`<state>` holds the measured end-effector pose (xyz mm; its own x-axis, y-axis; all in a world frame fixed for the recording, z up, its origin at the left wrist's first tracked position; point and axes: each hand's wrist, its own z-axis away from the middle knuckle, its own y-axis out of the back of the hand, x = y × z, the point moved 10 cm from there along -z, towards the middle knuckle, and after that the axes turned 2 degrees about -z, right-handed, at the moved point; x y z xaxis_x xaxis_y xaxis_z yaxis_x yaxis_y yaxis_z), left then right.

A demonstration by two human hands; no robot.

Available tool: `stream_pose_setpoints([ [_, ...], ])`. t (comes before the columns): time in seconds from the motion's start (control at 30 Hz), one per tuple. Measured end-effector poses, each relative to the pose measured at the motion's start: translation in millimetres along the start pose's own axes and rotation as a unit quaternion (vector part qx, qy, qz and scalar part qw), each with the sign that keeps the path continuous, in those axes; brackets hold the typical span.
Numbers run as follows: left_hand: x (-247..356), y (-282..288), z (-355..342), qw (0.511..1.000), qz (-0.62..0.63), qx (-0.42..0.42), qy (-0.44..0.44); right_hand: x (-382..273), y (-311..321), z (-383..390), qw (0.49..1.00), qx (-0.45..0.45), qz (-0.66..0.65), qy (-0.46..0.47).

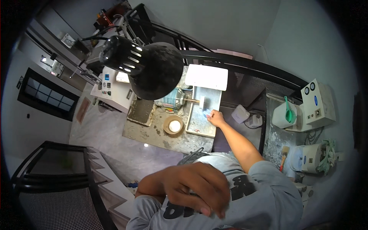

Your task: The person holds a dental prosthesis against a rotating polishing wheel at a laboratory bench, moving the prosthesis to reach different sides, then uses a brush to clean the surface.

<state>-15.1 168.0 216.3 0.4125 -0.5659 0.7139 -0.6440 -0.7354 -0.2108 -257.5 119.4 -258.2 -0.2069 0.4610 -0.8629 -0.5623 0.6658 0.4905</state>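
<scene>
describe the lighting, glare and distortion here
Head view: strong light nearly bleaches the white panel; head view, toward the rim: fisheye bends the black rail and corners go black; head view, foreground: the left hand looks darker than the right hand.

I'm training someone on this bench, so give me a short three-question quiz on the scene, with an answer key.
1. Which of the person's hands is nearer the white wheel on the shaft of the electric motor?
2. True or false: the brown bowl stands outside the tray.
3. The shade of the desk lamp is: A white, B black, C red.

Key:
1. The right hand.
2. True.
3. B.
</scene>
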Motion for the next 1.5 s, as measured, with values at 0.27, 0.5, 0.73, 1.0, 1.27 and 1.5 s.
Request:
stream_pose_setpoints([
  [0.27,142.2,49.2,40.8,0.821,-0.478,0.262,-0.169,28.9,6.0,-7.0,0.999,0.0,0.041,0.001],
  [0.5,134.0,44.1,76.0,0.818,-0.482,0.283,-0.139,9.5,-9.6,-4.2,1.0,-0.02,0.018,-0.005],
  [0.73,105.9,34.1,64.7,0.864,-0.435,0.197,-0.161,9.2,5.1,-71.7,0.965,0.066,0.172,0.187],
  [1.0,94.9,56.6,85.6,0.856,-0.413,0.284,-0.127,14.9,-18.9,-1.3,0.997,0.014,0.08,0.009],
  [1.27,67.3,36.7,74.1,0.901,-0.333,0.257,-0.104,11.7,11.7,-1.0,0.999,0.027,0.023,-0.031],
  [1.5,44.7,43.2,40.9,0.95,-0.236,0.2,-0.052,20.1,10.9,1.3,0.998,0.062,0.0,-0.007],
])
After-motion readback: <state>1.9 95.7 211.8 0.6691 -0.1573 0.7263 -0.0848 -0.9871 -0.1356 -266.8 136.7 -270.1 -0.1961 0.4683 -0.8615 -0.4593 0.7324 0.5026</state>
